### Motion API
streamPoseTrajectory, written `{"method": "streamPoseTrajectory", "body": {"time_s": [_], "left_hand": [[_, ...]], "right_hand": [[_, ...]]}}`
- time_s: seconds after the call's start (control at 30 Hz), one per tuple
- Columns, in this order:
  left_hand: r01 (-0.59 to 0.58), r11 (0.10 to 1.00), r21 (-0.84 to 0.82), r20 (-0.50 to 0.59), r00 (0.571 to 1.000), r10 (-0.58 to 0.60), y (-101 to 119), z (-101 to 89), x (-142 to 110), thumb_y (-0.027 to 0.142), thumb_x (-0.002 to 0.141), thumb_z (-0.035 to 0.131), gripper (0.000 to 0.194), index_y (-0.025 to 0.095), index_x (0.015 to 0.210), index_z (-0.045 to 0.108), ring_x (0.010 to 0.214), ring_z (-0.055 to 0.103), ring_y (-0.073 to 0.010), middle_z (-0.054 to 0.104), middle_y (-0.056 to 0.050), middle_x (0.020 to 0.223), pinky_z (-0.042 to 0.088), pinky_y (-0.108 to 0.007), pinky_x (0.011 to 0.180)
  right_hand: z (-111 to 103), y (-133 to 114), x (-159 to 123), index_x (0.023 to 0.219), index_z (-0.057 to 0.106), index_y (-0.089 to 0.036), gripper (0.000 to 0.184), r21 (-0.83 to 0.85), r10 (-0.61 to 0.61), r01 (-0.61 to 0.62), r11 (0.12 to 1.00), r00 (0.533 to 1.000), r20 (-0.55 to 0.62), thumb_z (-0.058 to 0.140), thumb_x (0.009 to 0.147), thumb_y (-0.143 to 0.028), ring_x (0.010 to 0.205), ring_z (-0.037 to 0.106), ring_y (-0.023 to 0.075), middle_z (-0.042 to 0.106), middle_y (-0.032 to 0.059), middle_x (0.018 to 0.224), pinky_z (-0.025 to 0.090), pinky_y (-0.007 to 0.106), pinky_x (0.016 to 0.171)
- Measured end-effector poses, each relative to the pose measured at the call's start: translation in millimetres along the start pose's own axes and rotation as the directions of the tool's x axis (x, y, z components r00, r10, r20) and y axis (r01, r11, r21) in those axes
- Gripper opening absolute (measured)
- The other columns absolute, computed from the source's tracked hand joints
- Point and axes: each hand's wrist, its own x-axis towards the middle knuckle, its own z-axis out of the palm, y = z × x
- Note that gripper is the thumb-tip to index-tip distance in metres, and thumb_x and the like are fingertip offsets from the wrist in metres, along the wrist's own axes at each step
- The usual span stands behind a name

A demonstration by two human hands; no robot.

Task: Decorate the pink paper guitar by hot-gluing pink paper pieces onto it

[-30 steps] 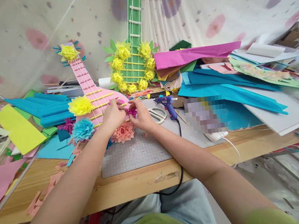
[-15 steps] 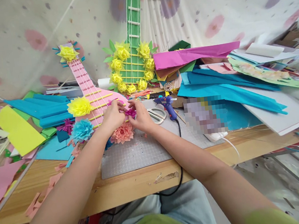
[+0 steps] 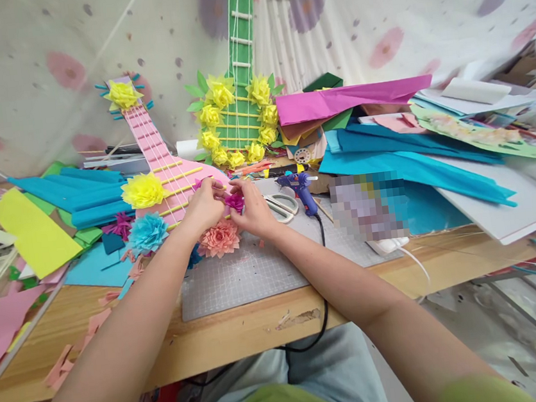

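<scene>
A pink paper lute point(image 3: 150, 135) with white strings and yellow bars leans back on the table. At its lower right edge, my right hand point(image 3: 254, 213) pinches a small magenta paper flower point(image 3: 234, 202) between thumb and fingers. My left hand point(image 3: 205, 205) lies across the lute's body, its curled fingertips at the flower's left side; a magenta petal tip shows behind it. Around the body sit a yellow paper flower point(image 3: 143, 190), a light blue one point(image 3: 148, 233) and a coral one point(image 3: 219, 239). A dark blue flower is mostly hidden by my left wrist.
A grey cutting mat point(image 3: 257, 279) lies under my hands. White-handled scissors point(image 3: 284, 207) and a purple glue gun point(image 3: 300, 191) with a black cord lie to the right. Behind stands a green paper lute point(image 3: 243, 104). Blue crepe paper point(image 3: 417, 152) and paper scraps point(image 3: 79, 348) flank the work.
The magenta flower has turned slightly between my fingers, and more of its petals show. My hands stay nearly in place at the lute's edge.
</scene>
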Motion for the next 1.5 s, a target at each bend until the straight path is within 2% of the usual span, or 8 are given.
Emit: {"method": "streamPoseTrajectory", "body": {"time_s": [0.3, 0.53, 0.63, 0.77, 1.03, 1.1, 1.3, 1.5], "left_hand": [[-0.014, 0.984, -0.180, -0.174, 0.985, -0.017, 3.2, -11.2, -9.9, 0.000, 0.059, 0.049, 0.039, 0.022, 0.091, 0.045, 0.087, 0.066, -0.0182, 0.069, 0.000, 0.084, 0.051, -0.033, 0.077], [-0.144, 0.988, -0.058, -0.553, 0.829, 0.088, -2.1, -51.7, -23.9, 0.015, 0.071, 0.063, 0.019, 0.021, 0.085, 0.053, 0.071, 0.057, -0.0119, 0.061, 0.002, 0.079, 0.047, -0.027, 0.069], [-0.130, 0.991, 0.016, -0.508, 0.853, 0.120, -12.4, -60.3, -24.8, 0.026, 0.079, 0.059, 0.011, 0.019, 0.087, 0.058, 0.074, 0.057, -0.0121, 0.062, 0.002, 0.082, 0.046, -0.028, 0.069], [-0.046, 0.977, 0.207, -0.462, 0.876, 0.139, -20.5, -45.3, -24.7, 0.026, 0.086, 0.048, 0.014, 0.019, 0.087, 0.061, 0.083, 0.060, -0.0184, 0.066, -0.003, 0.089, 0.046, -0.034, 0.076], [-0.044, 0.844, 0.534, -0.306, 0.921, 0.241, -15.8, -20.2, -31.5, 0.032, 0.084, 0.055, 0.016, 0.020, 0.082, 0.066, 0.097, 0.059, -0.0280, 0.066, -0.009, 0.091, 0.039, -0.042, 0.089], [-0.084, 0.807, 0.585, -0.261, 0.922, 0.285, -16.9, -21.8, -34.3, 0.030, 0.081, 0.059, 0.013, 0.020, 0.084, 0.068, 0.101, 0.058, -0.0287, 0.066, -0.009, 0.095, 0.037, -0.042, 0.092], [-0.098, 0.787, 0.610, -0.218, 0.934, 0.285, -22.4, -19.1, -41.5, 0.028, 0.078, 0.060, 0.023, 0.022, 0.096, 0.073, 0.104, 0.056, -0.0285, 0.063, -0.008, 0.097, 0.037, -0.043, 0.091], [-0.047, 0.814, 0.579, -0.250, 0.940, 0.233, -21.2, -16.1, -38.5, 0.028, 0.075, 0.062, 0.018, 0.022, 0.088, 0.073, 0.102, 0.057, -0.0286, 0.062, -0.008, 0.096, 0.039, -0.042, 0.089]], "right_hand": [[-15.5, -5.5, 5.1, 0.123, 0.044, -0.020, 0.049, 0.035, -0.051, 0.053, 0.998, 0.997, -0.055, 0.058, 0.076, -0.026, 0.101, 0.056, 0.0244, 0.059, 0.0113, 0.106, 0.045, 0.043, 0.094], [-71.6, 7.9, 8.6, 0.112, 0.051, -0.024, 0.027, 0.042, 0.024, -0.012, 0.999, 0.954, -0.298, 0.051, 0.088, -0.036, 0.093, 0.058, 0.0198, 0.060, 0.0071, 0.100, 0.048, 0.038, 0.086], [-101.5, 26.0, 1.6, 0.100, 0.055, -0.023, 0.021, -0.006, 0.053, -0.063, 0.998, 0.885, -0.462, 0.045, 0.092, -0.040, 0.087, 0.059, 0.0170, 0.060, 0.0051, 0.093, 0.048, 0.034, 0.081], [-123.3, 55.9, -14.0, 0.095, 0.055, -0.022, 0.028, 0.034, 0.186, -0.208, 0.978, 0.777, -0.601, 0.041, 0.092, -0.046, 0.078, 0.059, 0.0153, 0.059, 0.0031, 0.084, 0.048, 0.032, 0.076], [-116.1, 82.7, -26.3, 0.075, 0.047, -0.022, 0.035, 0.231, 0.579, -0.541, 0.808, 0.660, -0.479, 0.051, 0.082, -0.056, 0.064, 0.055, 0.0144, 0.055, -0.0015, 0.065, 0.047, 0.031, 0.069], [-114.2, 82.1, -25.8, 0.076, 0.045, -0.023, 0.040, 0.256, 0.593, -0.540, 0.802, 0.666, -0.453, 0.050, 0.080, -0.062, 0.067, 0.057, 0.0149, 0.057, -0.0006, 0.068, 0.048, 0.032, 0.071], [-103.1, 77.0, -29.4, 0.096, 0.050, -0.022, 0.056, 0.204, 0.542, -0.503, 0.840, 0.781, -0.309, 0.052, 0.073, -0.072, 0.085, 0.061, 0.0190, 0.064, 0.0072, 0.098, 0.048, 0.036, 0.082], [-92.4, 76.8, -33.0, 0.104, 0.052, -0.018, 0.065, 0.080, 0.515, -0.514, 0.854, 0.812, -0.274, 0.054, 0.069, -0.073, 0.101, 0.059, 0.0264, 0.063, 0.0136, 0.108, 0.044, 0.044, 0.092]]}}
